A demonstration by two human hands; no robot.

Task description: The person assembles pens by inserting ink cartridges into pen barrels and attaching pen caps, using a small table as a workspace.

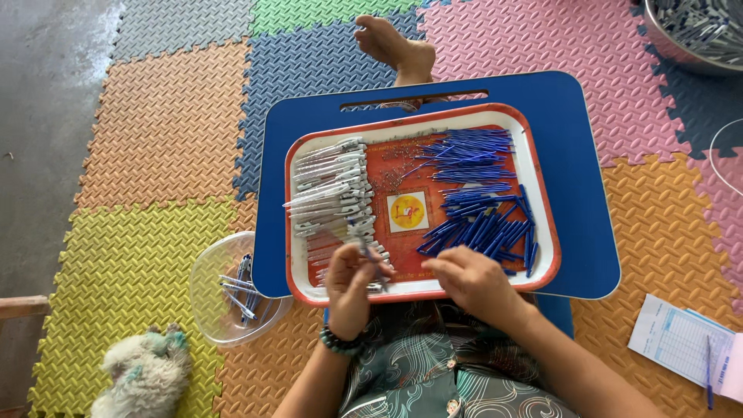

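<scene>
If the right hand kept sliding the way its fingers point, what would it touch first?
Probably the pile of blue pen tubes on the tray: the right hand points up-left toward their near ends, though the height above them is unclear.

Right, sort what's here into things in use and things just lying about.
In use: left hand holding a pen part; right hand; tray; blue refills; white barrels; clear bowl.

Lying about: fluffy toy; notepad; metal basin.

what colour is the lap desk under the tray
Blue: the lap desk shows best in the head view, under the red-and-white tray.
</scene>
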